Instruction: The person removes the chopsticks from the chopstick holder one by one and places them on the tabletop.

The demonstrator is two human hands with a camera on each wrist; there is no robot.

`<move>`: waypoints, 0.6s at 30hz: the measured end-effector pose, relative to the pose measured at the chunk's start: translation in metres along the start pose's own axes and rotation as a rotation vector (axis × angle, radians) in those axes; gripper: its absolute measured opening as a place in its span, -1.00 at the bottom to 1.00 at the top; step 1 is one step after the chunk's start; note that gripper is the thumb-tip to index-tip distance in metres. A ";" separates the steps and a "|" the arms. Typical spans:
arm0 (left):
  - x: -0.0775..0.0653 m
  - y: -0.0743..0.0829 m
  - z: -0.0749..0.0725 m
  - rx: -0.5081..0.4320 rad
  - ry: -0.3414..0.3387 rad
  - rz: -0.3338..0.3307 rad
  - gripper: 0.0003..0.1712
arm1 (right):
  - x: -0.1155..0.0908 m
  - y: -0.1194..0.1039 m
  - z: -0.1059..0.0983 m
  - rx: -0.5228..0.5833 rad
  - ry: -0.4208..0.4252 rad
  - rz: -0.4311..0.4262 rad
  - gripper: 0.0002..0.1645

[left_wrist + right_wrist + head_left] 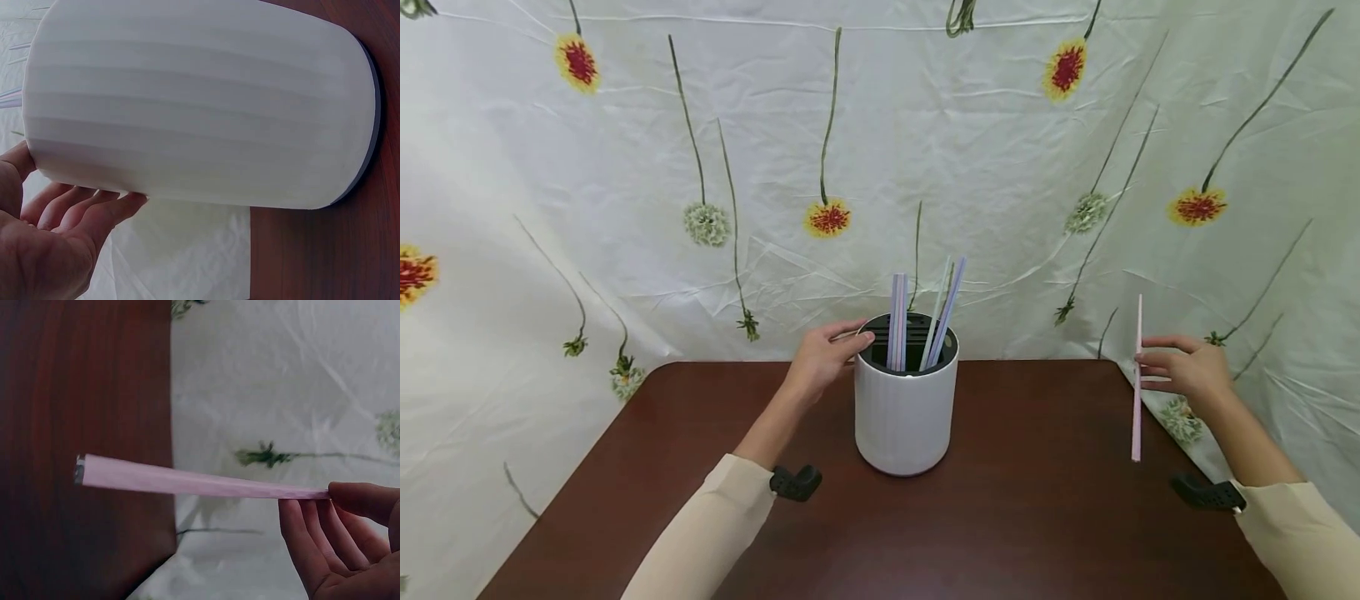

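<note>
A white ribbed utensil holder with a black slotted insert stands upright on the table. My left hand grips its upper left side; in the left wrist view the thumb lies at the rim and the fingers curl along the wall. Purple chopsticks and a pale green chopstick stick up from the insert. Off to the right, my right hand pinches a pink chopstick between thumb and fingers. It hangs nearly vertical, apart from the holder, its thicker silvery-tipped end downward.
The dark brown table has its far edge just behind the holder and its slanting right edge beneath my right hand. A white cloth printed with flowers hangs behind and around the table.
</note>
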State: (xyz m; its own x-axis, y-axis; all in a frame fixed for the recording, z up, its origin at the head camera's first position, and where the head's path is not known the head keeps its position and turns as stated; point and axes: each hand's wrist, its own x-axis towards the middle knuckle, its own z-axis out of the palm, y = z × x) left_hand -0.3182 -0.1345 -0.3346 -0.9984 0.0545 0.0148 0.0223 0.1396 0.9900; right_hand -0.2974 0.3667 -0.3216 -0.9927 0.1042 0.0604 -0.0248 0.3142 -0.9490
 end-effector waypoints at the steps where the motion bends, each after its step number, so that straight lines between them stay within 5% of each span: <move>1: 0.000 0.000 0.000 0.000 0.001 0.000 -0.41 | -0.001 0.006 -0.004 -0.008 -0.010 0.007 -0.70; 5: 0.000 -0.001 0.002 -0.001 0.003 0.003 -0.44 | -0.005 0.029 -0.017 -0.088 -0.035 0.029 -0.80; 10: -0.003 -0.003 0.004 -0.007 0.008 0.002 -0.46 | -0.007 0.058 -0.032 -0.187 -0.069 0.050 -0.51; 18: -0.003 -0.005 0.008 -0.019 0.003 0.009 -0.47 | 0.005 0.099 -0.055 -0.201 -0.101 0.168 -0.61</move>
State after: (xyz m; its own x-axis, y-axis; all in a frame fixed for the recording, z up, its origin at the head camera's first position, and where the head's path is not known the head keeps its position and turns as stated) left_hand -0.3145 -0.1269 -0.3405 -0.9983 0.0524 0.0240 0.0302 0.1205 0.9923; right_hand -0.2986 0.4505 -0.3981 -0.9880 0.0788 -0.1331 0.1546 0.4824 -0.8622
